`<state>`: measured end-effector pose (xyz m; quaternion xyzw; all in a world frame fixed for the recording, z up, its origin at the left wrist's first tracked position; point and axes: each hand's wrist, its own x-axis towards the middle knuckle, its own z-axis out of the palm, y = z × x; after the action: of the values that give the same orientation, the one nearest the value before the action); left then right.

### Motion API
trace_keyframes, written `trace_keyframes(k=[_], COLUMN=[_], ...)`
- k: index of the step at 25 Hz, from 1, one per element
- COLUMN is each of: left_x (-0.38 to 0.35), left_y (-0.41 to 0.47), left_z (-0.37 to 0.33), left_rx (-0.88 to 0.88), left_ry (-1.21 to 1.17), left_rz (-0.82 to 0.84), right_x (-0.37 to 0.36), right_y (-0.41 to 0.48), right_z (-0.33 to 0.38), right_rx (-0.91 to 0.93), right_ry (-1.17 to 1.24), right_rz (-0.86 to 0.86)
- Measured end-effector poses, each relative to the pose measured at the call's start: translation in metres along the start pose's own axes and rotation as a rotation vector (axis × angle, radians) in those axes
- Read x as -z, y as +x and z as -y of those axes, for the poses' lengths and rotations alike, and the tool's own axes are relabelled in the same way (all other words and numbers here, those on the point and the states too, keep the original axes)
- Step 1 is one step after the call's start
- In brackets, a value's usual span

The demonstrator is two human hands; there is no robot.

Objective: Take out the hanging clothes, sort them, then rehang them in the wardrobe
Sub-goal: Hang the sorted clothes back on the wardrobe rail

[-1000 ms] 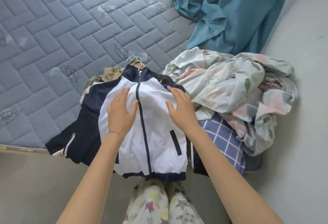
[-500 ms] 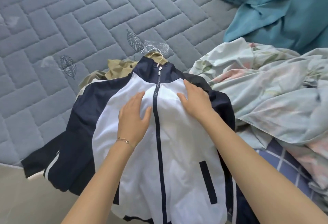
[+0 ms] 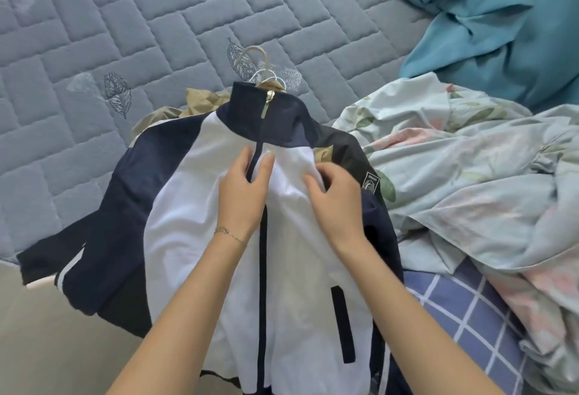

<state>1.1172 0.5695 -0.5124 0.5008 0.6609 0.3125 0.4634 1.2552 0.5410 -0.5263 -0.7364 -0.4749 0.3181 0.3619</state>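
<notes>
While flattening the top of the pile, presses left hand (image 3: 242, 194) palm-down on the chest of the white-and-navy jacket (image 3: 194, 238), fingers nearly straight and parted either side of the zip line, gripping nothing. Pinches with right hand (image 3: 336, 203), fingers curled, a fold of the white cloth near the shoulder on that side. Likely reason: pinning one side in order to tug the other smooth or square it on its hanger. Judged a sorting step, with rehanging yet to begin.

Location of jacket: front up on the quilted mattress (image 3: 125, 18), zipped to the collar, hem and one sleeve hanging past the bed edge. Tops a stack; beneath it, showing at the edges, a khaki garment (image 3: 200, 100) and a dark garment (image 3: 347, 147) with a sleeve badge. Hanger hooks (image 3: 260, 62) bunched above the collar; hangers apparently kept in, presumably for quick return to the rail.

Just right of the stack: crumpled floral bedding (image 3: 470, 175), checked cloth (image 3: 470, 316) below it, teal fabric (image 3: 501, 34) farther up.

Containers: none in view. No wardrobe, basket or box to be seen. Uses the mattress as the only holding place.
</notes>
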Motion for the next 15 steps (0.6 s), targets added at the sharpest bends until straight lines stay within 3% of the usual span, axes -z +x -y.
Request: trace_keyframes(k=[7,10,13,15], left_x=[-0.008,-0.004,-0.006,-0.009], left_y=[0.004,0.000,-0.010,-0.014], left_z=[-0.002,0.015,0.032,0.040], left_rx=[0.205,0.230,0.199,0.180], left_ry=[-0.001,-0.004,0.011,0.031], left_rz=[-0.147,-0.156,-0.132,-0.127], right_x=[-0.010,0.001,0.005,-0.003], right_y=[-0.040,-0.016,0.034,0.067], right_z=[0.014,0.000,-0.028,-0.043], right_rx=[0.198,0.172,0.141,0.098], right_ry=[0.036,0.063,-0.129,-0.364], right_rz=[0.257,0.229,0.148,0.226])
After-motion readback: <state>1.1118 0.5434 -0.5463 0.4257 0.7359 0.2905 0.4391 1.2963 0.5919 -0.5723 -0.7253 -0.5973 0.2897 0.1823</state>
